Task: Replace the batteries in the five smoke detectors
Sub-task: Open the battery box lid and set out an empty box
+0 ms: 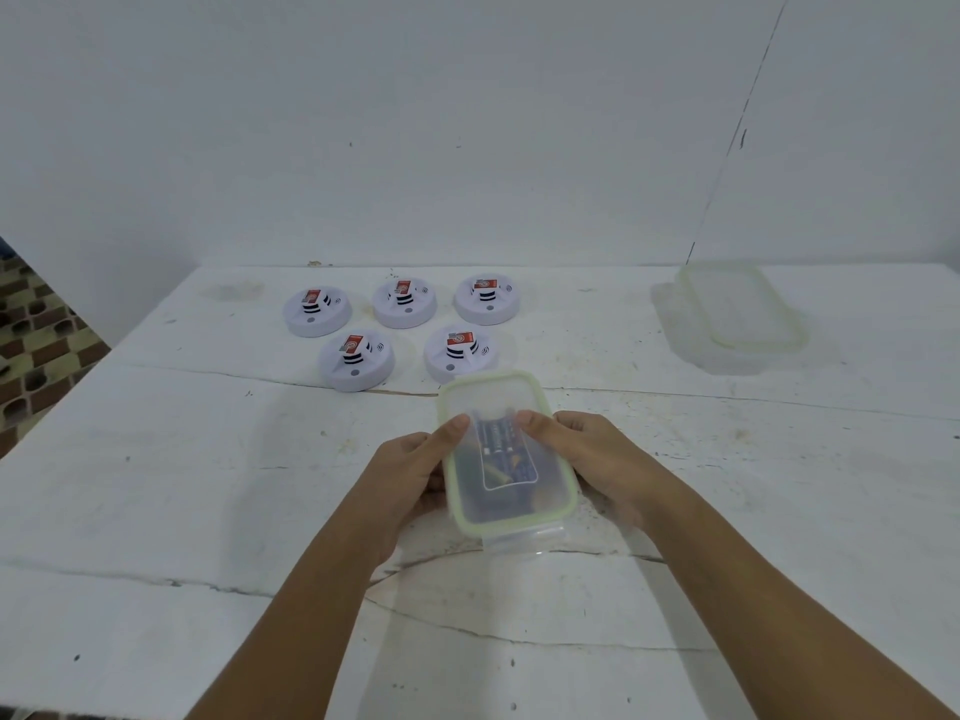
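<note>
Several white round smoke detectors lie on the table, three in a back row (404,304) and two in front (356,361), each with a red-labelled battery on top. A clear plastic box with a green-rimmed lid (504,454) sits in front of them, dark batteries visible inside. My left hand (415,472) grips the box's left side, thumb on the lid. My right hand (597,459) holds the right side, thumb also on the lid.
A second clear container with a green rim (743,314) stands at the back right of the white, cracked table (208,485). A white wall rises behind. A patterned floor shows past the table's left edge (31,330).
</note>
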